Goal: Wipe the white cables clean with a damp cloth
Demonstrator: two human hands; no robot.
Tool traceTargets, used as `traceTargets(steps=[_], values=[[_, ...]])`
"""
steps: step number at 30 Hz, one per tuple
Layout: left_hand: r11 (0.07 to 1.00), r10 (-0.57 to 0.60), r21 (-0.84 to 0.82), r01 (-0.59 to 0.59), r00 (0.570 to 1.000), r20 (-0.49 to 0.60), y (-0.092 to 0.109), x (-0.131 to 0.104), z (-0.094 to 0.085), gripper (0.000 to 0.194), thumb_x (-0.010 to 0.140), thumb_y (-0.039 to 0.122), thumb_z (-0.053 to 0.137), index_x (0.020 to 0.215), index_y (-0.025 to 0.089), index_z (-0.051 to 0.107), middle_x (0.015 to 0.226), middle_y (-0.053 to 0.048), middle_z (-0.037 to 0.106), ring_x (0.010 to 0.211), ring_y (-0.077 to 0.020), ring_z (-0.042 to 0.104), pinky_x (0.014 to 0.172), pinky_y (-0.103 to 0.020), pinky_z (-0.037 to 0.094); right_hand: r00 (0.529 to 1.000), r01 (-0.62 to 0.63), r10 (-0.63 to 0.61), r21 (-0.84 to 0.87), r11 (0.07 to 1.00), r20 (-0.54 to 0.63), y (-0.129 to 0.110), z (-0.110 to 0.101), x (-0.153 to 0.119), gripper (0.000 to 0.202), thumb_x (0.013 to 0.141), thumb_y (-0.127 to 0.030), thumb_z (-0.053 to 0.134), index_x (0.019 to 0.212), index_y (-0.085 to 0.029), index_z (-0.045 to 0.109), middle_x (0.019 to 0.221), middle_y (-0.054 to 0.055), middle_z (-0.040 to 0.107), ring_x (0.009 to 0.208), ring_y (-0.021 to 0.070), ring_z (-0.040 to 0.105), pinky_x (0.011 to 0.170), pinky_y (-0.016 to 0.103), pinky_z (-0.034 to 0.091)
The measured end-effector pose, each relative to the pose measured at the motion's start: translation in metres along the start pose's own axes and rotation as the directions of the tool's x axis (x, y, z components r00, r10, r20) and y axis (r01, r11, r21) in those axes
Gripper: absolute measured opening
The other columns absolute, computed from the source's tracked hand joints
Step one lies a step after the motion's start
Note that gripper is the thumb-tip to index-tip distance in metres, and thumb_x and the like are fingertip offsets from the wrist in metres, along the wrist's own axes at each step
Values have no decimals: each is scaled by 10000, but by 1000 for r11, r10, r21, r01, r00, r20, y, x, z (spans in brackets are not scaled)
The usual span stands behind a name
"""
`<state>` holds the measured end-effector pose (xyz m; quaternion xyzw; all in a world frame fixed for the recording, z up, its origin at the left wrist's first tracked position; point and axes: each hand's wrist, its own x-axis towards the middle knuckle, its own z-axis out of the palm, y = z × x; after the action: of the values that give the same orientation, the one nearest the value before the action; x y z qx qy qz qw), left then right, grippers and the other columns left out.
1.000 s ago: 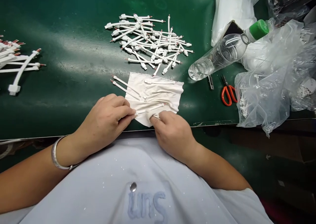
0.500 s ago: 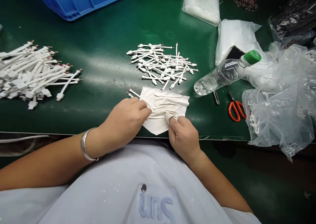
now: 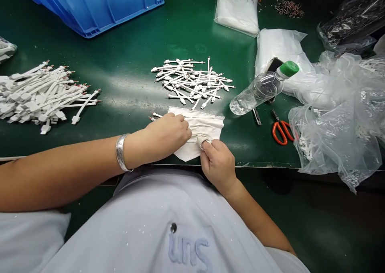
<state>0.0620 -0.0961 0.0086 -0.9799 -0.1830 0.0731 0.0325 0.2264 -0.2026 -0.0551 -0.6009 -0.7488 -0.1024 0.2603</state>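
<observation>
A white cloth [image 3: 188,150] lies creased at the table's front edge. My right hand [image 3: 219,160] pinches a bunched fold of it between thumb and fingers. Over the cloth's left part is my left hand [image 3: 165,138], its fingers curled closed; whatever they hold is hidden beneath them. Ends of short white cables [image 3: 157,115] stick out just beyond my left hand. A loose pile of white cables [image 3: 192,80] lies behind the cloth, and a larger pile [image 3: 45,96] is at the far left.
A blue bin [image 3: 114,8] stands at the back left. To the right are a water bottle [image 3: 255,92] with a green cap, orange-handled cutters [image 3: 280,131], and clear plastic bags [image 3: 337,136]. White packets [image 3: 237,12] lie farther back, near a phone [image 3: 274,65].
My left hand has moved right, farther over the cloth, and now covers the cable part that showed on it. My right hand keeps its pinch on the cloth. The view has shifted slightly.
</observation>
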Motion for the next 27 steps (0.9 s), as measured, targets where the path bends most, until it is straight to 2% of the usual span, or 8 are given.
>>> traceTargets(steps=[5, 8, 11, 13, 14, 18, 22, 27], values=[[991, -131, -19, 129, 972, -195, -12, -16, -7, 167, 828, 54, 499, 859, 143, 638, 780, -77, 616, 729, -215, 560, 584, -313, 354, 1000, -16, 16, 3, 1000, -1, -1, 1, -1, 234, 853, -94, 453, 857, -161, 677, 633, 4, 432, 605, 143, 350, 559, 264, 284], [940, -334, -215, 266, 848, -411, -11, -35, -22, 168, 906, 113, 460, 951, 123, 621, 816, -65, 623, 739, -179, 553, 635, -305, 396, 997, -76, 79, 125, 989, -15, 0, 0, -1, 211, 865, -108, 461, 789, -158, 652, 629, -8, 399, 595, 129, 357, 554, 260, 297], [804, -500, -569, 174, 717, -487, 4, -49, -25, 95, 916, 226, 546, 931, 142, 589, 787, -3, 620, 673, -107, 545, 631, -253, 422, 964, -187, 242, 364, 913, -112, 5, -6, -3, 178, 887, -161, 503, 744, -161, 608, 642, -25, 371, 582, 104, 372, 553, 247, 331], [708, -519, -702, 81, 734, -438, 17, -51, -13, 86, 890, 251, 597, 872, 169, 583, 750, 30, 623, 633, -87, 542, 595, -227, 420, 913, -246, 360, 448, 860, -190, 11, -12, -4, 152, 884, -187, 541, 747, -165, 603, 640, -38, 341, 569, 94, 357, 547, 247, 336], [679, -502, -730, 73, 772, -390, 23, -50, -3, 72, 893, 238, 587, 862, 173, 585, 735, 34, 628, 627, -89, 543, 594, -227, 419, 894, -269, 396, 457, 848, -210, 14, -15, -5, 148, 881, -192, 554, 744, -167, 606, 635, -44, 320, 561, 91, 339, 541, 249, 331], [758, -396, -639, 131, 871, -291, 33, -46, 36, 126, 898, 232, 559, 800, 169, 607, 762, -10, 655, 735, -146, 570, 714, -296, 406, 910, -278, 375, 413, 867, -175, 23, -21, -10, 143, 870, -175, 572, 742, -160, 632, 624, -49, 290, 553, 84, 318, 522, 248, 314], [789, -387, -590, 172, 885, -260, 31, -52, 46, 138, 904, 278, 559, 881, 179, 651, 899, -51, 678, 862, -186, 579, 776, -341, 370, 933, -266, 330, 338, 903, -145, 25, -20, -15, 102, 854, -218, 618, 769, -168, 645, 635, -43, 318, 557, 86, 331, 513, 246, 322], [838, -346, -537, 94, 853, -390, 31, -60, 50, 137, 913, 226, 543, 926, 206, 677, 893, -35, 692, 798, -151, 576, 755, -321, 369, 978, -174, 195, 227, 958, -72, 15, -24, -15, 160, 874, -153, 542, 764, -167, 658, 620, -34, 297, 561, 99, 314, 517, 254, 293]])
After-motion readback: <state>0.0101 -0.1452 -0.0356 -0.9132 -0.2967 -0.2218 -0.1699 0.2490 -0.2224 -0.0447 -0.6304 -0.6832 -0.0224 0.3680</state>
